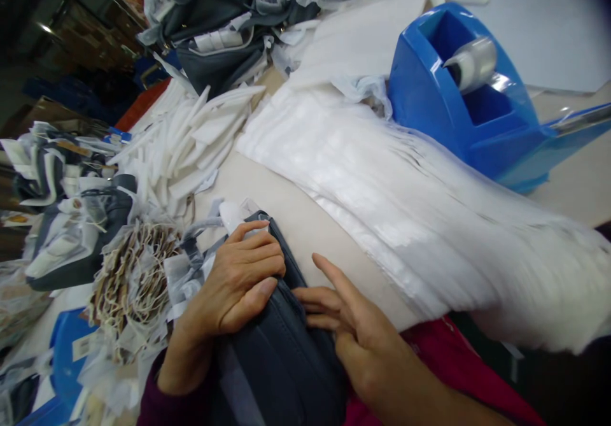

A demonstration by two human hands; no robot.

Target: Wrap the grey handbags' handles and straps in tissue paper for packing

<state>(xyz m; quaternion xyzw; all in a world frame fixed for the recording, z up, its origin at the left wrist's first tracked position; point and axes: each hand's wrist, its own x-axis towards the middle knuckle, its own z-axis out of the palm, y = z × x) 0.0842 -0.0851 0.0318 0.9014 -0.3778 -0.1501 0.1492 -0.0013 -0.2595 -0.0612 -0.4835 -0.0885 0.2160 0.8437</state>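
A dark blue-grey handbag [281,349] lies at the table's front edge, close to my body. My left hand [243,279] lies over its upper part, fingers together and bent across the bag, thumb pressed on the edge. Against the bag's right side, my right hand [356,324] is open; its index finger points up and away while the other fingers touch the side. Wrapped straps or handles [195,248] in pale film stick out left of my left hand. Part of the bag is covered by my hands.
A stack of thin white sheets [363,177] spreads to the right. Behind it stands a blue tape dispenser [443,82]. Foam strips [191,139], a bundle of tan cords [133,286] and another dark bag [81,235] are on the left. More wrapped bags [219,63] lie at the back.
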